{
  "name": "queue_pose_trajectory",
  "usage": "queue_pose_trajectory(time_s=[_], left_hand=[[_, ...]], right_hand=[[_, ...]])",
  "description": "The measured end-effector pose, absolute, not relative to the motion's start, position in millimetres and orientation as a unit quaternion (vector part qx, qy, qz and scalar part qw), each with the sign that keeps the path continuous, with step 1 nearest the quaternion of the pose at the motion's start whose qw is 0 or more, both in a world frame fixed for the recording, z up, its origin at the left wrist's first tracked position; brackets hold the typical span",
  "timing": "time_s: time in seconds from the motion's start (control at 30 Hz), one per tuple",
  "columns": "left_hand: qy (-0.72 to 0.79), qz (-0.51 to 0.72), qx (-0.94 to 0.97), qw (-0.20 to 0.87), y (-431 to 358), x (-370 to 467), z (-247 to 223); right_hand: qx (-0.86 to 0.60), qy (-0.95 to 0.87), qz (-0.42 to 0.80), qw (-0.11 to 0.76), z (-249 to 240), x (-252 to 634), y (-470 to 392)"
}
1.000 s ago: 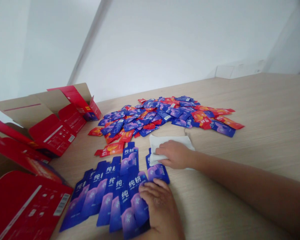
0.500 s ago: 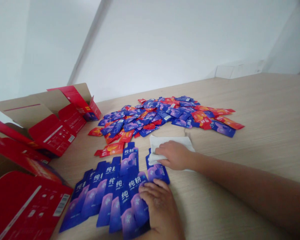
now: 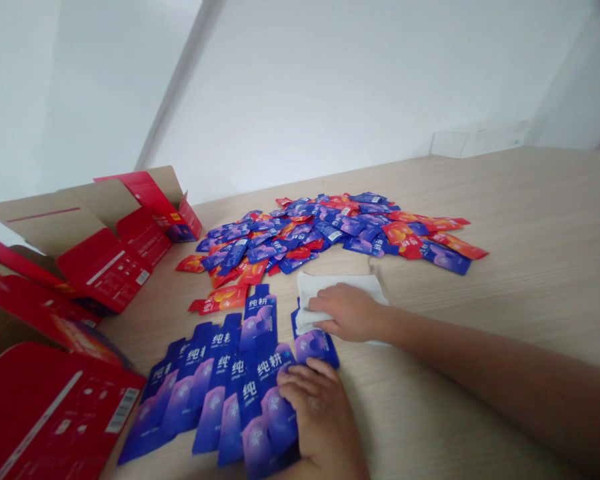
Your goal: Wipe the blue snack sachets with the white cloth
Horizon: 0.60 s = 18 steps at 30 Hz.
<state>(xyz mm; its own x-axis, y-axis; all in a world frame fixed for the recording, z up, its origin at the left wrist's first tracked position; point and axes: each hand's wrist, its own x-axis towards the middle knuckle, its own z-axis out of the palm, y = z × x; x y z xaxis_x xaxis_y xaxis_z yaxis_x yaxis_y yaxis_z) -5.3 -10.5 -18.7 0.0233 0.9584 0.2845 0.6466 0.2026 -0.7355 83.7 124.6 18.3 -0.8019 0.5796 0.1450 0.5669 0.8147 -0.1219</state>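
My right hand (image 3: 347,311) is closed on a folded white cloth (image 3: 375,285), pressing it against the upper part of a single blue-purple pouch (image 3: 316,347) lying on the table. Lower down, my left hand (image 3: 323,417) curls its fingers over the right edge of the nearest blue pouch (image 3: 280,403); its thumb is mostly out of sight. That pouch belongs to an overlapping spread of several blue pouches (image 3: 195,380), lying flat with their printed fronts up.
Farther back lies a loose heap of blue and red pouches (image 3: 325,227). A red pouch (image 3: 225,299) rests between heap and spread. Opened red cardboard boxes (image 3: 100,267) line the left side, one red box (image 3: 45,413) nearest me. A white object (image 3: 475,141) stands against the wall.
The cloth and my right hand have shifted very slightly left and down over the single pouch. My left hand and the spread pouches stay in place.
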Motion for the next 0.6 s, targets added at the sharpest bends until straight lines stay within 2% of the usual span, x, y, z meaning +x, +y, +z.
queue_pose_trajectory(time_s=[0.23, 0.47, 0.6], left_hand=[[-0.667, 0.195, -0.599, 0.397, -11, -4, -18], [-0.662, 0.206, -0.593, 0.41, -10, -9, -23], [-0.64, 0.188, -0.604, 0.436, -10, -15, -29]], right_hand=[[-0.173, -0.98, 0.053, 0.082, 19, 78, 114], [-0.287, -0.954, 0.031, 0.083, 18, 84, 127], [-0.229, -0.969, 0.041, 0.082, 19, 83, 121]])
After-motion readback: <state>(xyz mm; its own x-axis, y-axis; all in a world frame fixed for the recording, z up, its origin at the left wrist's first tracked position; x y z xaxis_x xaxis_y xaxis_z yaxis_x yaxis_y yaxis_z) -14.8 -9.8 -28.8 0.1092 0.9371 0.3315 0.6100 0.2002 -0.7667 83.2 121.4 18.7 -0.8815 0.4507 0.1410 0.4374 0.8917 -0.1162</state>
